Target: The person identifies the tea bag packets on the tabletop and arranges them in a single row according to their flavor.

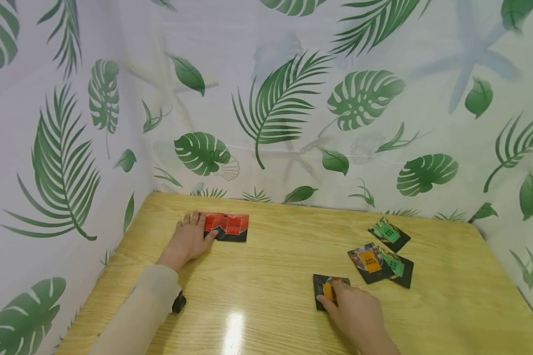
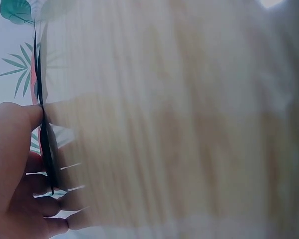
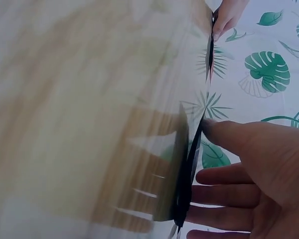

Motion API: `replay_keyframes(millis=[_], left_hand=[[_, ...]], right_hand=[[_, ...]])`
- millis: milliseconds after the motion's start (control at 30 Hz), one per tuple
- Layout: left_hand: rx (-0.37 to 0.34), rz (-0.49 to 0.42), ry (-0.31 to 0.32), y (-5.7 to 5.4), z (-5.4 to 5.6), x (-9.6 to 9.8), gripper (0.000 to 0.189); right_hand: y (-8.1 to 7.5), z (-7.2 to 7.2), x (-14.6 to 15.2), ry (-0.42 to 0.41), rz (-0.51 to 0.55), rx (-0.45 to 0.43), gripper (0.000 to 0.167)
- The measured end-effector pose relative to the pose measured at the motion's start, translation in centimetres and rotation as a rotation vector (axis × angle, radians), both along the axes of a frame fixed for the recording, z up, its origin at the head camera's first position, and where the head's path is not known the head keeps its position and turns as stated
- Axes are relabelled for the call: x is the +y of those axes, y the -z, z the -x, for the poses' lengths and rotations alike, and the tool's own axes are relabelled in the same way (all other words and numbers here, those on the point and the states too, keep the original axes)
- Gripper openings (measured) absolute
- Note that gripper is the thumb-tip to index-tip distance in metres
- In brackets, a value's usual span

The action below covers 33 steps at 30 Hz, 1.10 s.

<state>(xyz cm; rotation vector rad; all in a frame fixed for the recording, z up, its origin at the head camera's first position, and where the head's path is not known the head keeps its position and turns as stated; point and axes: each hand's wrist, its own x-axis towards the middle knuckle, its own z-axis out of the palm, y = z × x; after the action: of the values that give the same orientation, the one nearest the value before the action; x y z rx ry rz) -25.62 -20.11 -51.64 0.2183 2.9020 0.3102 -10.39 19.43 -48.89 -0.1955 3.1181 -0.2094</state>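
In the head view my left hand (image 1: pixel 189 240) lies at the left rear of the table, fingers spread, its thumb and fingertips resting on red-and-black flat packets (image 1: pixel 234 227) laid side by side. The left wrist view shows these packets (image 2: pixel 46 134) edge-on beneath the thumb. My right hand (image 1: pixel 355 308), at the front right of centre, holds a black flat packet with an orange label (image 1: pixel 321 292) between thumb and fingers. Part of that packet is hidden under the hand. Seen from the right wrist, the packet (image 3: pixel 189 172) is edge-on, one end raised off the tabletop.
Farther right lie another orange-labelled packet (image 1: pixel 369 263), a green-labelled packet (image 1: pixel 401 271) partly under it, and a second green-labelled packet (image 1: pixel 388 233) behind. Leaf-printed cloth (image 1: pixel 284 172) walls the table (image 1: pixel 257 276) at back and sides. A small black object (image 1: pixel 178 302) sits beside the left sleeve.
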Motion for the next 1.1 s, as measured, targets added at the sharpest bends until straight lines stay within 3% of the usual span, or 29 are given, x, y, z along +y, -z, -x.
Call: replay_keyframes(millis=[367, 700, 900, 1100], left_hand=[[-0.008, -0.005, 0.0, 0.0, 0.0, 0.0, 0.08], [-0.003, -0.003, -0.003, 0.1, 0.1, -0.1, 0.08], [0.001, -0.001, -0.003, 0.1, 0.2, -0.1, 0.079], [-0.001, 0.0, -0.004, 0.0, 0.1, -0.1, 0.08]], right_hand=[[0.5, 0.8, 0.3, -0.069, 0.155, -0.004, 0.05], [0.8, 2.7, 0.9, -0.195, 0.385, -0.158, 0.048], [0.9, 3.8, 0.5, -0.246, 0.367, -0.173, 0.051], [1.2, 4.9, -0.3, -0.142, 0.306, -0.098, 0.055]])
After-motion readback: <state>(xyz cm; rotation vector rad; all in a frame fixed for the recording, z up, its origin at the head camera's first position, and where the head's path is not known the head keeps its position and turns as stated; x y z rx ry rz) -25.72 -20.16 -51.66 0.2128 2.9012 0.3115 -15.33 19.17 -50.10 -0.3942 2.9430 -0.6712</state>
